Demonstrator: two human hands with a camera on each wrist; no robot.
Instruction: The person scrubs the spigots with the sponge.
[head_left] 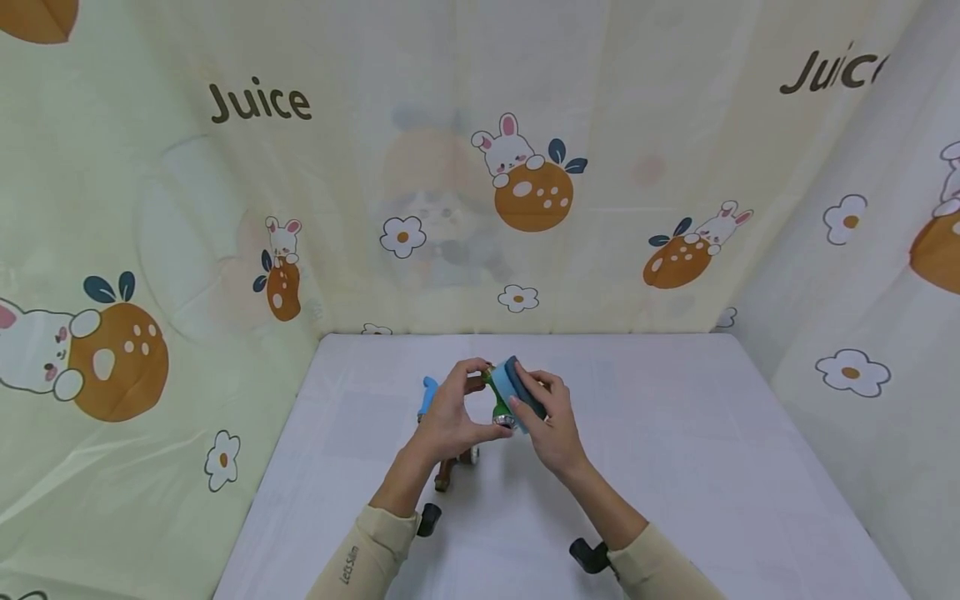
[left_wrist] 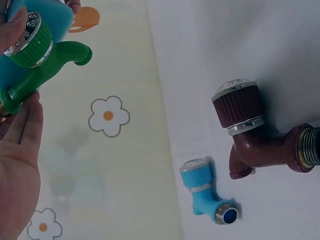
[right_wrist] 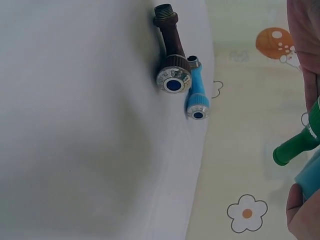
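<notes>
A green plastic water tap [left_wrist: 55, 62] with a silver-rimmed knob is held up above the table. My left hand [head_left: 450, 421] grips it, the thumb at the knob and the fingertips at the threaded end. A sponge [head_left: 517, 390], light blue with a darker layer, is pinched in my right hand [head_left: 557, 429] and lies against the tap's side. The sponge covers part of the tap in the head view. In the right wrist view, the tap's green spout [right_wrist: 292, 150] points down beside the sponge's corner [right_wrist: 310, 177].
On the white table [head_left: 637, 467], left of the hands, lie a brown tap [left_wrist: 255, 145] and a smaller blue tap [left_wrist: 202, 187]. My left arm partly hides both in the head view. A printed curtain [head_left: 600, 275] hangs behind the table and along its sides.
</notes>
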